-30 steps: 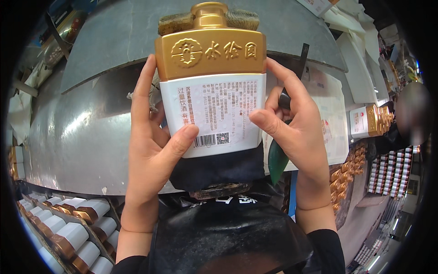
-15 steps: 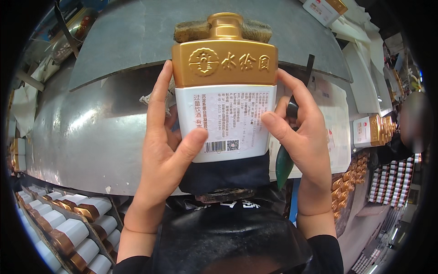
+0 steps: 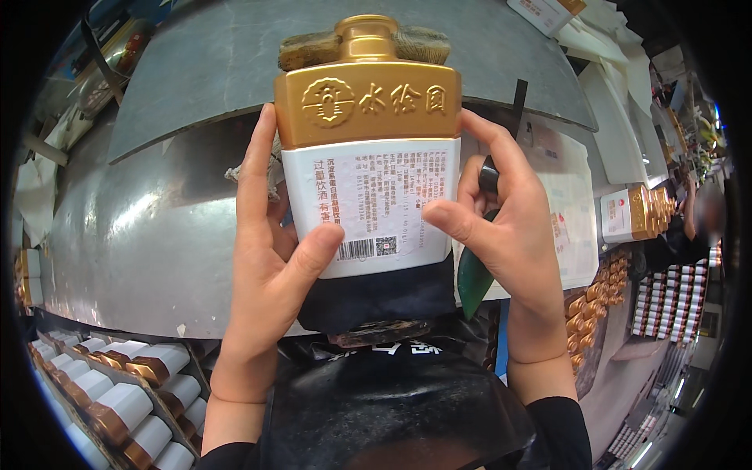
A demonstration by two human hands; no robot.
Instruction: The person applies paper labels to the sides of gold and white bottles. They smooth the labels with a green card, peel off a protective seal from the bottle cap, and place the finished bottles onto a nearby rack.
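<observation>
Your left hand has some fingers hidden behind the bottle, and your right hand covers part of the green tool. A co-worker's head is blurred, and your view's top edge cuts off a white-and-gold container.

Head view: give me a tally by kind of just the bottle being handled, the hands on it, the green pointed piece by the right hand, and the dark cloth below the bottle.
Gold-and-white bottle: 1
Hands, left hand and right hand: 2
Green pointed piece: 1
Dark cloth: 1
Total: 5
</observation>
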